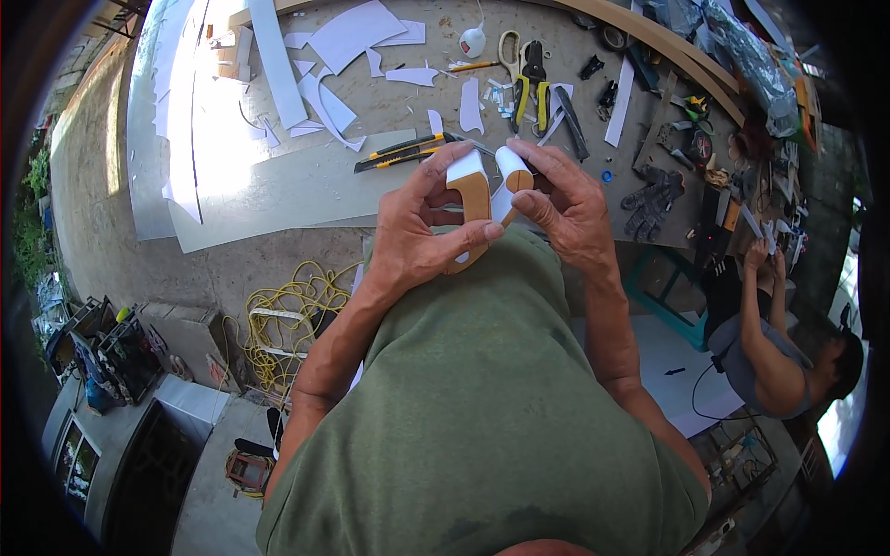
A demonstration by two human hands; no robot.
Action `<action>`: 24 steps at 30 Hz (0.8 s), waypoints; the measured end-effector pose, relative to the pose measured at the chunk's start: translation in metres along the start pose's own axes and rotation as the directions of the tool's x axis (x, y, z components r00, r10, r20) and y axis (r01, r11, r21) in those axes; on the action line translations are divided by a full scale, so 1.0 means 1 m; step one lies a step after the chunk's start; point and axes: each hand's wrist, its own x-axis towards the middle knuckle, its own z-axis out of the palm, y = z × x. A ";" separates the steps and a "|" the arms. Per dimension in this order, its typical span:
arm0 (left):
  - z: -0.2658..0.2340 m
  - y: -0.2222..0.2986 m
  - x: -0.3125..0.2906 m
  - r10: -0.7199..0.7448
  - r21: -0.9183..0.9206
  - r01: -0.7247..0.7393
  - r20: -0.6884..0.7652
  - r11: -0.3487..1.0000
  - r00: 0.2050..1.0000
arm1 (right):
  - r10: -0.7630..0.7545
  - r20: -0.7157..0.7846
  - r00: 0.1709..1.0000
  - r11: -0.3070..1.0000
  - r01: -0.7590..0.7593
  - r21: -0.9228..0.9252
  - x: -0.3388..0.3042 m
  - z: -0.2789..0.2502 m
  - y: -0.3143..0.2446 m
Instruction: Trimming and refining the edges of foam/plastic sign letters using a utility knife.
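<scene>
Above my lap I hold a curved piece with a tan face and smooth white sides. My left hand is closed round its left arm, thumb across the front and fingers behind. My right hand pinches the rounded right end, which has a tan face with a dark line on it, between thumb and fingers. Whether the two arms join lower down is hidden. Just beyond my left fingers, two yellow-and-black utility knives lie on the table.
White cut-offs, yellow-handled snips, scissors, a pencil and a white glue bottle lie across the worktable. A grey glove rests at right. Another person works there. Yellow cord is heaped at left.
</scene>
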 end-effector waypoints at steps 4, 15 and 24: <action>0.002 0.000 -0.003 0.021 -0.034 -0.023 -0.051 0.999 0.998 | 0.020 -0.001 1.000 0.993 -0.020 0.119 -0.002 0.000 0.003; 0.000 0.005 -0.004 0.088 0.006 -0.088 0.020 0.996 0.996 | -0.008 -0.011 1.000 0.982 0.010 0.189 -0.007 -0.004 0.001; 0.000 0.004 -0.005 0.041 0.006 -0.041 -0.001 0.999 0.999 | -0.001 -0.022 1.000 0.997 0.003 0.073 -0.008 -0.002 -0.001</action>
